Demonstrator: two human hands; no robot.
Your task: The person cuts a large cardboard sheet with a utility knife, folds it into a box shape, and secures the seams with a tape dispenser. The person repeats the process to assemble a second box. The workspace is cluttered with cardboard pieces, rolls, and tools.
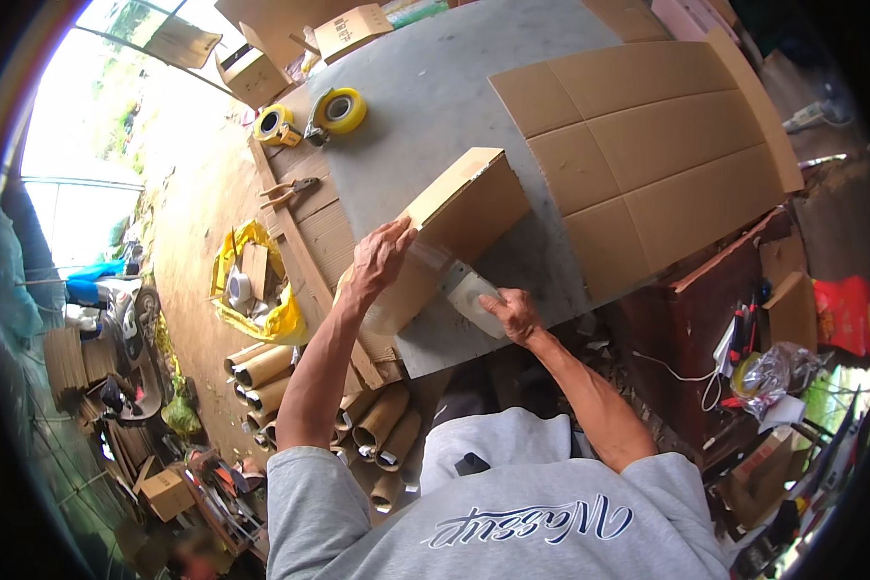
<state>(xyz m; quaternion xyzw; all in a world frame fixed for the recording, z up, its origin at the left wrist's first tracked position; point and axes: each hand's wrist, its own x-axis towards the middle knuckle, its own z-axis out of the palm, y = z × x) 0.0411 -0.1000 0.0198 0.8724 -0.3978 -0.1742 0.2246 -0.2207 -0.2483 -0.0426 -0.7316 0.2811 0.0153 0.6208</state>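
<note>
A brown cardboard box (pixel 476 211) stands tilted on the grey tabletop, near its front edge. My left hand (pixel 382 259) grips the box at its left end, fingers curled over the upper edge. In my right hand (pixel 514 316) is a pale grey tape dispenser (pixel 474 298), held close against the near side of the box. A strip of clear tape (pixel 427 257) shows between the dispenser and the box, beside my left fingers. The lower left part of the box is partly covered by my left wrist and a see-through sheen.
Flattened cardboard (pixel 648 159) covers the table's right side. Two yellow tape rolls (pixel 341 110) and pliers (pixel 290 191) lie toward the left edge. A yellow bag (pixel 282 324) with scraps and several cardboard tubes (pixel 389 425) sit below left. A dark red cabinet (pixel 681 338) stands right.
</note>
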